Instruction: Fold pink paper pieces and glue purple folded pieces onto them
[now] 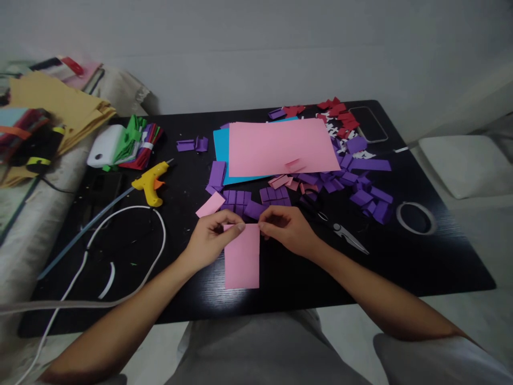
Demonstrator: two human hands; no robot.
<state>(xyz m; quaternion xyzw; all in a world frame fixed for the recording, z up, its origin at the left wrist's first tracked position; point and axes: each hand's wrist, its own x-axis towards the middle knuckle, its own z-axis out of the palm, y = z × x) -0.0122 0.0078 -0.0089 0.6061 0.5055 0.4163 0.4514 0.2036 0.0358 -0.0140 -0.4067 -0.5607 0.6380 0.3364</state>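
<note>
Both of my hands pinch the far edge of a small pink paper rectangle (242, 262) near the front of the black table. My left hand (212, 235) has its thumb on the paper's upper left part. At the upper right corner, my right hand (290, 230) grips with thumb and fingertips. Just beyond my hands lie folded purple paper pieces (236, 200) and a small pink strip (210, 205). A large pink sheet (280, 147) rests on a blue sheet (220, 149) farther back. To the right of my right hand lie scissors (348, 238).
A yellow glue gun (150, 182) with a blue stick and a white cable (164, 235) occupy the table's left side. Purple scraps (366, 195), a tape roll (416, 218) and red scraps (339, 112) lie right. Bundled coloured paper (134, 141) sits back left.
</note>
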